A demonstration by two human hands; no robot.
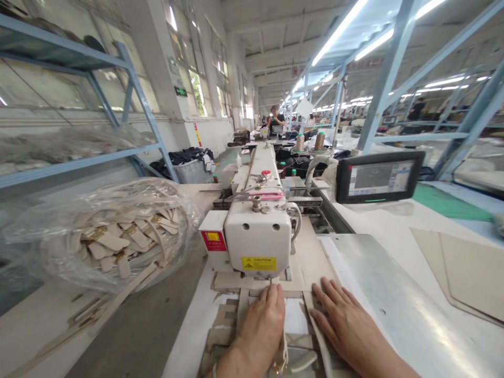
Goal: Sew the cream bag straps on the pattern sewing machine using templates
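Note:
My left hand [262,320] is closed, with its fingers pressed together just under the head of a white industrial sewing machine [258,233]. It grips a beige strap, whose gold buckle [280,363] dangles below the palm; the fingertips hide the strap's end. My right hand [346,315] lies flat with fingers apart on the right edge of the beige template plate [311,257]. Beside its thumb, a second beige strap [322,341] runs toward me.
At left, a clear plastic bag [129,194] holds several beige straps with gold buckles. More straps [118,299] trail over the table edge. A tablet-like screen [380,177] stands at right, near beige sheets [472,273]. One person [275,121] is far ahead.

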